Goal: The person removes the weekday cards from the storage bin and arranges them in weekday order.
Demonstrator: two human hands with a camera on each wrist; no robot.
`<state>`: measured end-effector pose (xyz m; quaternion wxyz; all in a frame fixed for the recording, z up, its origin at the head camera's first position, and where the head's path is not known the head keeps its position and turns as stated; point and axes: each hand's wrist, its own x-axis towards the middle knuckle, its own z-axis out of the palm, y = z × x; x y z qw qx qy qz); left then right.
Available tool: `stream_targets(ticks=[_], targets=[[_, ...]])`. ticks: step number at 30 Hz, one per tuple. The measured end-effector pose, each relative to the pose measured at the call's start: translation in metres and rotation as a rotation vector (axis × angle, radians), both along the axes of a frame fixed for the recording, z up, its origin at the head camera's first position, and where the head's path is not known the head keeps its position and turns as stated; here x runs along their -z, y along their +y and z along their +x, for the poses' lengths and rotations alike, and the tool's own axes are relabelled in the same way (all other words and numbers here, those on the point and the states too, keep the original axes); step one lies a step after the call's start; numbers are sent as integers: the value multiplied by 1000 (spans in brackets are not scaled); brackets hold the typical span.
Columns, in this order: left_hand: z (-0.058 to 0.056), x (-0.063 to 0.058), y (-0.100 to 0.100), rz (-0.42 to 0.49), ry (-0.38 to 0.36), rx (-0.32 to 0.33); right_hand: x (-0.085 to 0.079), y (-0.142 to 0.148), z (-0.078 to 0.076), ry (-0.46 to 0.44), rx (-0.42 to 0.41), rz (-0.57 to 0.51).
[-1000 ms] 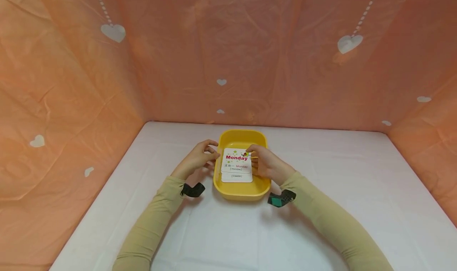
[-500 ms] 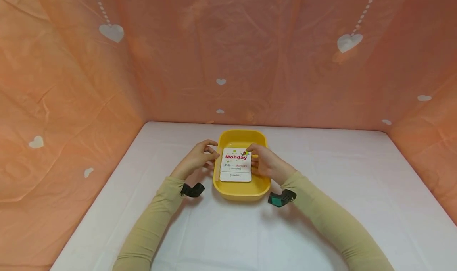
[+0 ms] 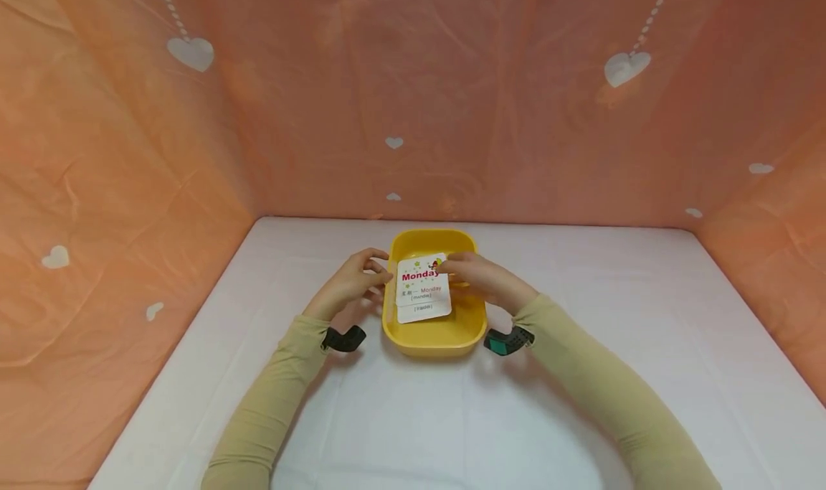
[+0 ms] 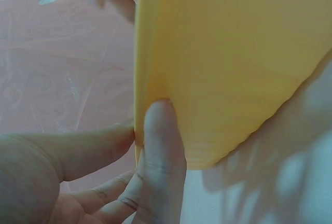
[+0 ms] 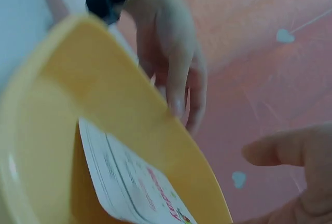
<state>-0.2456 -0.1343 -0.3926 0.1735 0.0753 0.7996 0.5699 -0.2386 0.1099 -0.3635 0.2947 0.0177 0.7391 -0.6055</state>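
Yellow tray [image 3: 439,341] is pinched at its left rim by the left hand [image 3: 347,282]; cards [image 3: 421,291] (top one printed "Monday") are overlapped inside; their upper right corner is partly covered by the right hand [image 3: 487,276], its grip unclear.

Glossy plastic tray [image 3: 435,341]; smooth paper cards [image 3: 422,295].

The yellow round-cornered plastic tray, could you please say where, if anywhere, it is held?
The left hand pinches the tray by its left rim; the right hand's contact is unclear.
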Motion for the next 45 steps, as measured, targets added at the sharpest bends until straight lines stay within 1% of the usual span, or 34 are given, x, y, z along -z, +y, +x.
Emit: stream_targets(ticks=[4, 7, 10, 12, 16, 18, 26, 32, 40, 45], targets=[[0, 0, -1, 11, 2, 4, 1, -1, -3, 101, -77, 176], [-1, 1, -1, 12, 4, 7, 1, -3, -6, 167, -100, 284], [-3, 3, -1, 9, 6, 6, 2, -4, -11, 215, -103, 353], [-4, 3, -1, 0, 3, 2, 2, -4, -15, 238, -112, 375], [-5, 2, -1, -2, -8, -4, 2, -3, -22, 271, -161, 407], [-6, 2, -1, 1, -15, -6, 2, -2, -25, 275, -172, 410], [-7, 1, -1, 7, -17, -7, 2, -3, -34, 289, -173, 394], [-7, 1, 0, 13, -23, -12, 3, -5, -40, 300, -172, 413], [-5, 0, -1, 0, -14, -2, 0, -9, -42, 298, -161, 427], [-3, -1, -2, 13, -5, 11, 2, -10, -44, 301, -160, 442]])
